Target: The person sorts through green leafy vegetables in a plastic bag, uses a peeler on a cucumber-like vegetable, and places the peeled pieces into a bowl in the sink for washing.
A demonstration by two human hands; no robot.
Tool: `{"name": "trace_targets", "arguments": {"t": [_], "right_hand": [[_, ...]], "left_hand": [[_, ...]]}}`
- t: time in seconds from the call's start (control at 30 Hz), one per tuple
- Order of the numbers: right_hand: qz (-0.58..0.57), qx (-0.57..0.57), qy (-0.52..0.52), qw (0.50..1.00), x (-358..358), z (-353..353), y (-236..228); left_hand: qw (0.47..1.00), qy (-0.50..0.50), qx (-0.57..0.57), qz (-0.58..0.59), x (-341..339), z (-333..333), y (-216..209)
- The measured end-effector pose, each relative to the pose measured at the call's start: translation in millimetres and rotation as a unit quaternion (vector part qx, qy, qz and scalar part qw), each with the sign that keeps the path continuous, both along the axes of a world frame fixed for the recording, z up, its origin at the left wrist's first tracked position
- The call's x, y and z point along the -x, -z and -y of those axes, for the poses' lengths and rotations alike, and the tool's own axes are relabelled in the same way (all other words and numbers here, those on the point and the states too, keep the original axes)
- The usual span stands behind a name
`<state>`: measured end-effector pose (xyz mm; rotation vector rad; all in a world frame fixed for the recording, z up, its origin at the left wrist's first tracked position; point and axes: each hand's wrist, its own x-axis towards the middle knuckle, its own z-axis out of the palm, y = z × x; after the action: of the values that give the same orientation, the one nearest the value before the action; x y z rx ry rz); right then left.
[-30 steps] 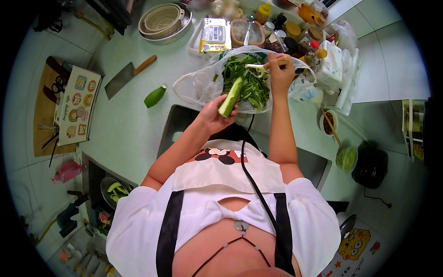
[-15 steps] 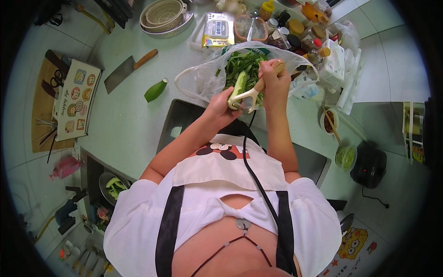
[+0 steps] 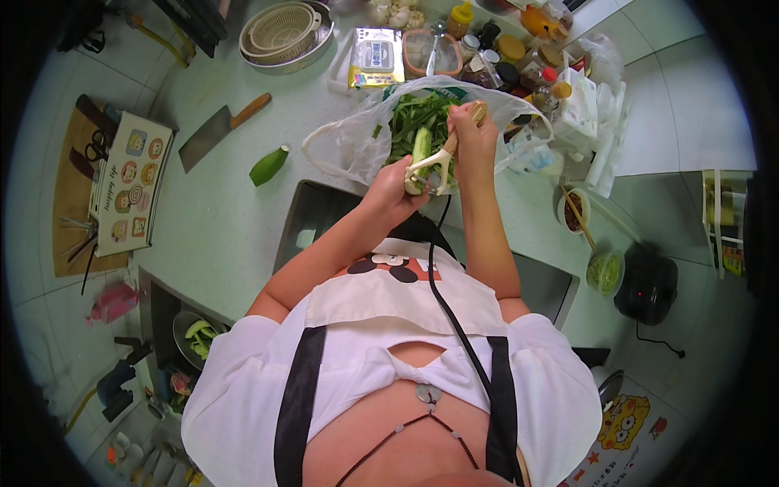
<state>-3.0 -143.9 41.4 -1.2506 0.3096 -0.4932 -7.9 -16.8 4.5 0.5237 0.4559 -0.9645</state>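
Note:
My left hand (image 3: 392,195) is closed around the lower end of a long, pale green, cucumber-like vegetable (image 3: 421,146), its skin mostly peeled. In my right hand (image 3: 475,144) is a Y-shaped peeler (image 3: 446,154) with a wooden handle and cream-coloured fork. The fork crosses over the vegetable near my left fingers; whether its blade touches the surface is hard to make out. Both hands are over the near edge of an open, white translucent plastic bag (image 3: 341,150) holding green leaves and peelings (image 3: 412,115). Left of the bag, a dark green vegetable piece (image 3: 268,166) lies on the counter.
A cleaver (image 3: 209,138) lies at the left of the counter (image 3: 203,219). Behind the bag stand a wipes pack (image 3: 376,58), a plastic box and several jars and bottles. A sink (image 3: 304,213) is in front of me. A bowl (image 3: 574,213) with chopsticks stands right.
My right hand and the peeler have moved slightly left over the vegetable. The vegetable now points more straight away from me. The whole view has shifted a little.

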Motion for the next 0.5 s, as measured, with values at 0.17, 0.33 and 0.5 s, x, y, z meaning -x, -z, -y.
{"name": "trace_targets", "arguments": {"t": [0.17, 0.33, 0.5], "right_hand": [[-0.025, 0.052, 0.068, 0.996, -19, 25, 44], [-0.088, 0.194, 0.161, 0.964, -38, 62, 67], [-0.015, 0.093, 0.153, 0.984, -31, 52, 41]], "left_hand": [[0.999, 0.019, -0.035, 0.012, 6, -3, 4], [0.999, 0.035, -0.018, 0.011, 5, -8, 9], [0.998, 0.051, -0.026, 0.006, 1, -10, 5]]}}
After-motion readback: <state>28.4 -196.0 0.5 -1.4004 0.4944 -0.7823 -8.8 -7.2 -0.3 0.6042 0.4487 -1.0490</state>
